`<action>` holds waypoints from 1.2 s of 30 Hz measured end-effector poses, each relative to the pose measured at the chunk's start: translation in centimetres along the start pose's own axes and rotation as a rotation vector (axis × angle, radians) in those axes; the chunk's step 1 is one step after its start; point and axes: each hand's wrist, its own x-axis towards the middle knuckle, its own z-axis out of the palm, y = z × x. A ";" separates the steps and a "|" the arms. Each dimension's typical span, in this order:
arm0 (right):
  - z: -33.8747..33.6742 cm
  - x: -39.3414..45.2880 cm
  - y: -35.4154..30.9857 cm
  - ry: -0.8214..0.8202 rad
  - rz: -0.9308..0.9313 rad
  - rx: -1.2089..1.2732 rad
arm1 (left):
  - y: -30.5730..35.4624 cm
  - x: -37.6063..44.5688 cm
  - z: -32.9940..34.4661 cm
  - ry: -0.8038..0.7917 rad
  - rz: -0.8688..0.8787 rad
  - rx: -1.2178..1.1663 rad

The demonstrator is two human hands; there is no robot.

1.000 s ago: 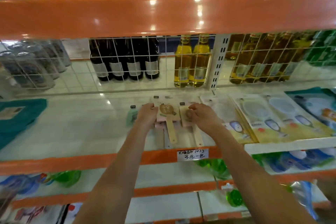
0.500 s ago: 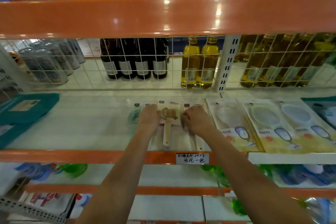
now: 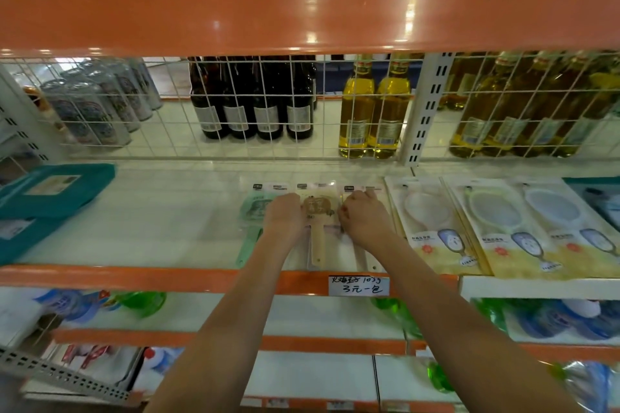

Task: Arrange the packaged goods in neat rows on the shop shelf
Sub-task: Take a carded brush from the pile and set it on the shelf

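Fingers of the left hand (image 3: pixel 285 216) and right hand (image 3: pixel 364 221) curl out of sight over flat, glossy paddle-brush packets (image 3: pixel 320 208) lying mid-shelf (image 3: pixel 151 221); whether they pinch or just press, I cannot tell. Knuckles hide the packets' edges.

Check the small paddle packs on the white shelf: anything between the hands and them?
Nothing visible. The left hand rests on the seam between the green pack and the beige pack; the right hand lies over the pack to the right. The larger mirror packs lie flat alongside, further right.
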 end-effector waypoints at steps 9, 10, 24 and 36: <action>0.1 -1.0 -0.3 0.014 -0.025 -0.047 | 0.2 -1.1 0.2 0.032 0.034 0.005; 0.1 -1.0 -0.2 0.013 -0.029 -0.046 | 0.2 -1.2 0.1 0.034 0.038 0.004; -2.3 0.4 -2.2 0.033 -0.185 -0.014 | -1.6 -2.0 -4.1 0.103 0.033 0.070; 1.8 -1.0 -10.6 -0.090 -0.505 -0.060 | -10.9 -9.8 -4.6 0.080 -0.271 0.179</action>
